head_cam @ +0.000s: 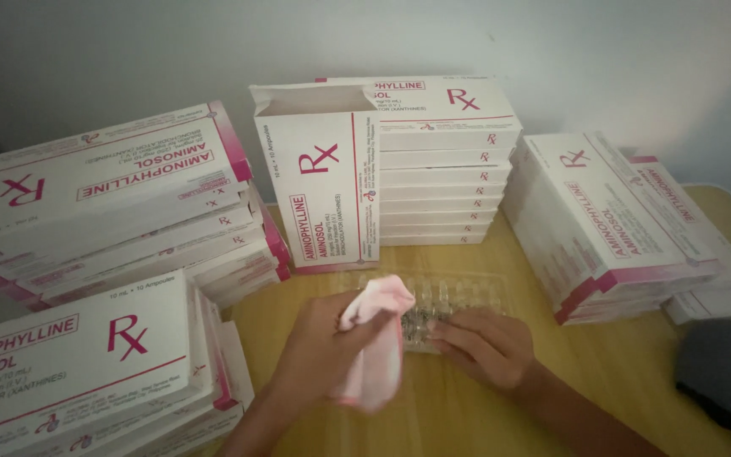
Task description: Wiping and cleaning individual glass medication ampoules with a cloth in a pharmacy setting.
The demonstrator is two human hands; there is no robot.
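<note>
Soft pink cloth, ribbed clear tray

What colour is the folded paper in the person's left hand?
The folded paper in the left hand is pink and white, seen in the head view.

Dim, soft light, slight blur

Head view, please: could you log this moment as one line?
left hand: holds folded pink-white paper | right hand: fingers rest on clear ampoule tray | open box upright behind | wooden table
</note>
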